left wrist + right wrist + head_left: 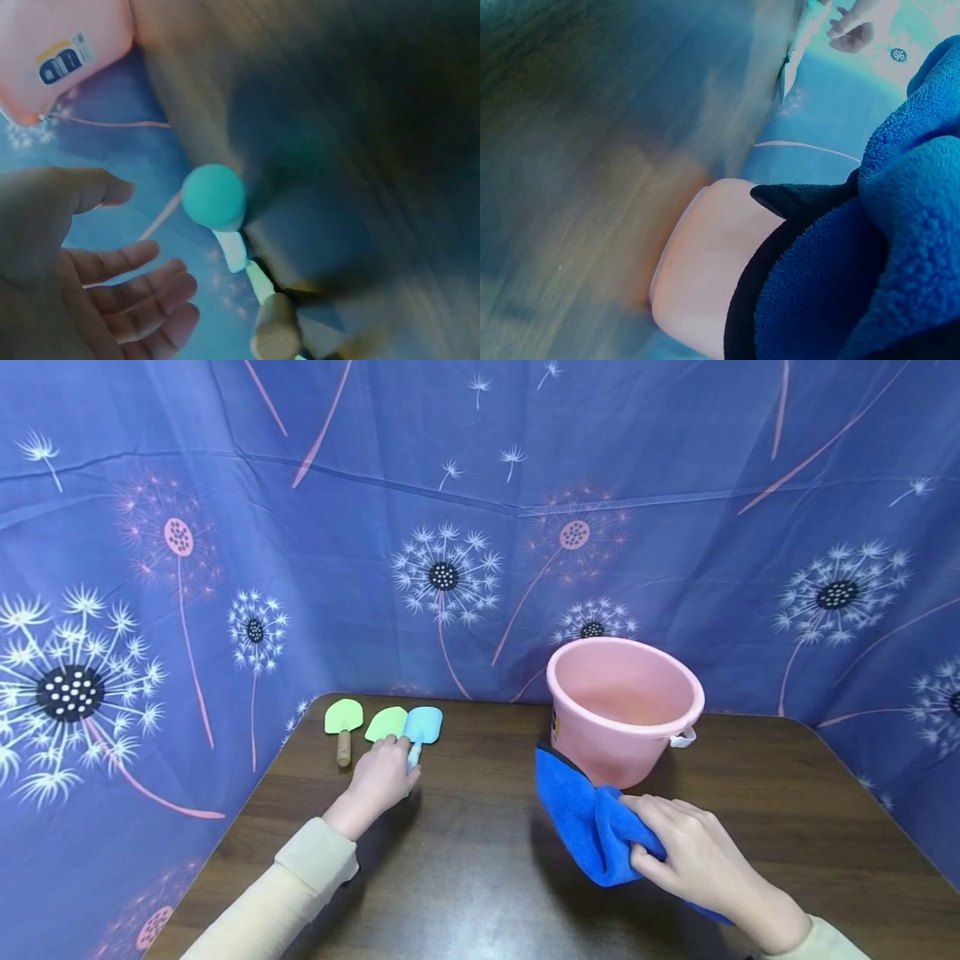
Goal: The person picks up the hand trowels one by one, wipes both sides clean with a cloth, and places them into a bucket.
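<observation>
My left hand (384, 774) reaches over a small blue shovel (424, 724). In the left wrist view, the thumb and fingers are spread apart beside its round teal handle end (214, 197), with a gap between. Left of it lie a green shovel (386, 723), its handle hidden behind the hand in the head view, and another green shovel (344, 716) with a wooden handle. My right hand (686, 843) grips a bunched blue cloth (573, 814) with dark edging, held above the table in front of the bucket. The cloth fills much of the right wrist view.
A pink bucket (600, 756) with a white handle fitting (683, 738) stands toward the back right of the brown wooden table (465, 827). Behind and beside the table hangs a blue curtain (337, 568) printed with dandelions.
</observation>
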Tool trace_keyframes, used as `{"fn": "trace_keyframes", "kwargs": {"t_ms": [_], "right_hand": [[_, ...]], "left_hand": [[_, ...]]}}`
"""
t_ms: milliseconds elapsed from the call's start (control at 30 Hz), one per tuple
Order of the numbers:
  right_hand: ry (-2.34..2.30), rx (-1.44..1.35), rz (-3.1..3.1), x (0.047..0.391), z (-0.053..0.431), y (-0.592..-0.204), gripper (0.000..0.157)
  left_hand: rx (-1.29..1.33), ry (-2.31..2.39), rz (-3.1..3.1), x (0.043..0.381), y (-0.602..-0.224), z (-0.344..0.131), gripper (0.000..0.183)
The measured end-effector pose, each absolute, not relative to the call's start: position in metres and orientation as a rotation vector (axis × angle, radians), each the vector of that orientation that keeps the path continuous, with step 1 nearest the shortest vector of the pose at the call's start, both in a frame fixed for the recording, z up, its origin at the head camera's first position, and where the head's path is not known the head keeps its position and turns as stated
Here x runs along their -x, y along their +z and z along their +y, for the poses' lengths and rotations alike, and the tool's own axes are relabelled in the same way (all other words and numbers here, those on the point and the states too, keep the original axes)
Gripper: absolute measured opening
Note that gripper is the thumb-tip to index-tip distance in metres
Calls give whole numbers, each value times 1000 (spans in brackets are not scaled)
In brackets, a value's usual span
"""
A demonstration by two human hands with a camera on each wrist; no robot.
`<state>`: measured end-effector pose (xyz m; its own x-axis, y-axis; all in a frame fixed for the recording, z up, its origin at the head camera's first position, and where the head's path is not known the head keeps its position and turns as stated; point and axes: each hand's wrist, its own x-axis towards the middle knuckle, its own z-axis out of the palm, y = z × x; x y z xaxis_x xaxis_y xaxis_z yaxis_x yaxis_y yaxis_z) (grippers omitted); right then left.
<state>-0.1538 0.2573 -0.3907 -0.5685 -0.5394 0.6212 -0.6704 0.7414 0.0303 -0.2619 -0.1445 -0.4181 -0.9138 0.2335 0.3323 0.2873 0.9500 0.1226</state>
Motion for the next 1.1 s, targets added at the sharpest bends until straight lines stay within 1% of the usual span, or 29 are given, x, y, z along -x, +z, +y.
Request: {"fn": "trace_keyframes", "kwargs": {"t_ms": [133,267,400,600,867,1100], "right_hand": [[277,-907,-2323,153,257,-393,46],[272,-907,-2330,153,258,-393,46],[282,-907,-2334,153,257,-393,49],[298,-902,-2320,152,257,-394,54],[269,-899,-2341,155,257,-396,49],[321,-903,-2338,153,256,-394,54]], "left_hand": [[270,-321,-2896,271,-422,-148,35],[141,-397,-3041,280,-423,-149,33],[52,-400,-3143,287,-428,-150,36],[73,-303,-3227,295,-435,-147,35],[73,-410,-3290,303,-436,-145,29],[58,-446,-3332,307,-436,-148,27]]}}
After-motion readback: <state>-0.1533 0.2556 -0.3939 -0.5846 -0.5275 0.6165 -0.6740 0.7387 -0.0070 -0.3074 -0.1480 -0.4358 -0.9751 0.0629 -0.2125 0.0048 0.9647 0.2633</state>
